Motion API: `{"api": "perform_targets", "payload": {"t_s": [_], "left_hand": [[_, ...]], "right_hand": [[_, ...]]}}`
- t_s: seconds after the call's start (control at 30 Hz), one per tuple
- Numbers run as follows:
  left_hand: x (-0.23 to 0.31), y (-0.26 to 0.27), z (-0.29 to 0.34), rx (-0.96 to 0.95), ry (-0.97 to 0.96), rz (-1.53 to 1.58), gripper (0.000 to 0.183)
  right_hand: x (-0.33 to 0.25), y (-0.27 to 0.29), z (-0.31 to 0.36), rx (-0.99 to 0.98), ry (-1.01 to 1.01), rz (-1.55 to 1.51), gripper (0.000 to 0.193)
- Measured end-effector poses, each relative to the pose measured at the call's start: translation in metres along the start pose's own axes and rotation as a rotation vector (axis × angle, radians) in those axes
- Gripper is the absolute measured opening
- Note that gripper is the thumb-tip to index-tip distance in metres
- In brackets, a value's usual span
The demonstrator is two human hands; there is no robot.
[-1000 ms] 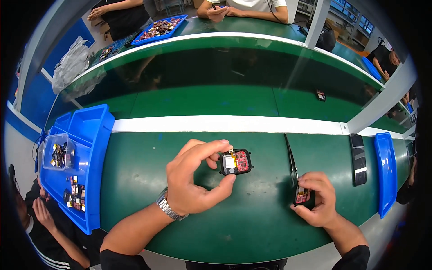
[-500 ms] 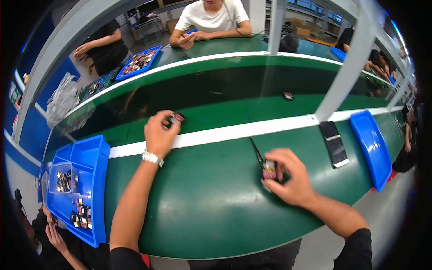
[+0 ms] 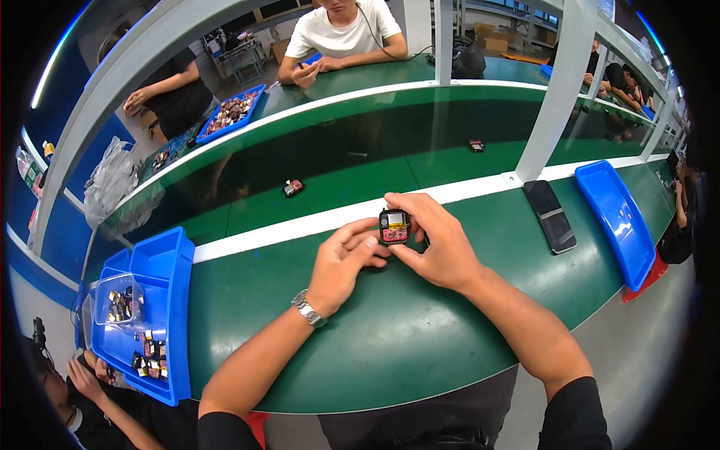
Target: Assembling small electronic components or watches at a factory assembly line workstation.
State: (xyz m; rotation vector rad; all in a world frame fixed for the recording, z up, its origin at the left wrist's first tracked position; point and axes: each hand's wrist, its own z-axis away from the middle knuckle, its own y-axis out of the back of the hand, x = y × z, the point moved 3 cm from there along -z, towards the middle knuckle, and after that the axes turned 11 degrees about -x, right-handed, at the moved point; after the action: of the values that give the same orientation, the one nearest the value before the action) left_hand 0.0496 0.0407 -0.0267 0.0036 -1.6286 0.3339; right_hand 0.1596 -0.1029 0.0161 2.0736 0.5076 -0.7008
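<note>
A small black square electronic module [image 3: 394, 226], its inside showing a red circuit board and a silver-and-yellow part, is held just above the near edge of the green bench. My right hand [image 3: 442, 244] grips it from the right, thumb below and index finger above. Curled fingers of my left hand [image 3: 341, 266], a metal watch on its wrist, meet the module's left edge. Beyond the white rail, a similar module [image 3: 293, 187] lies on the green belt, and another module [image 3: 477, 145] lies farther right.
At left stands a blue tray [image 3: 180, 300] with a clear box [image 3: 118, 298] and loose modules. A phone [image 3: 550, 216] and a long blue tray [image 3: 615, 225] lie at right. Grey posts [image 3: 551, 112] rise from the rail [image 3: 480, 187]. Across the belt sits a person in white [image 3: 345, 37].
My left hand has let go of the module on the belt and come back to the right. My right hand has brought its module leftward and up, and both hands now meet at it.
</note>
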Motion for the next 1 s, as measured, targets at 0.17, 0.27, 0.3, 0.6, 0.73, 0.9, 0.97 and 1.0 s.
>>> {"api": "perform_targets", "payload": {"t_s": [0.17, 0.27, 0.3, 0.6, 0.73, 0.9, 0.97, 1.0], "left_hand": [[-0.004, -0.004, -0.001, -0.032, -0.09, 0.053, 0.04], [-0.005, 0.007, -0.003, 0.031, -0.113, 0.009, 0.034], [-0.003, 0.01, -0.003, 0.032, -0.111, 0.007, 0.034], [0.0, 0.013, -0.012, -0.054, 0.04, 0.148, 0.039], [-0.001, 0.01, -0.01, -0.171, -0.003, 0.226, 0.052], [-0.002, 0.012, -0.01, -0.214, 0.004, 0.244, 0.053], [-0.006, 0.014, -0.011, -0.219, 0.025, 0.251, 0.052], [-0.007, 0.014, -0.011, -0.224, 0.045, 0.259, 0.051]], "right_hand": [[-0.009, -0.012, 0.001, 0.018, 0.008, 0.026, 0.066], [-0.005, -0.014, -0.001, -0.022, 0.049, 0.033, 0.056], [-0.002, -0.014, -0.001, -0.026, 0.074, 0.055, 0.053], [0.025, -0.023, 0.004, 0.107, -0.455, -0.411, 0.011], [0.027, -0.026, 0.004, 0.116, -0.518, -0.471, 0.013], [0.022, -0.019, 0.004, 0.133, -0.228, -0.072, 0.012], [0.012, -0.01, 0.0, 0.138, -0.102, 0.041, 0.012], [0.006, -0.007, -0.002, 0.141, 0.025, 0.153, 0.015]]}}
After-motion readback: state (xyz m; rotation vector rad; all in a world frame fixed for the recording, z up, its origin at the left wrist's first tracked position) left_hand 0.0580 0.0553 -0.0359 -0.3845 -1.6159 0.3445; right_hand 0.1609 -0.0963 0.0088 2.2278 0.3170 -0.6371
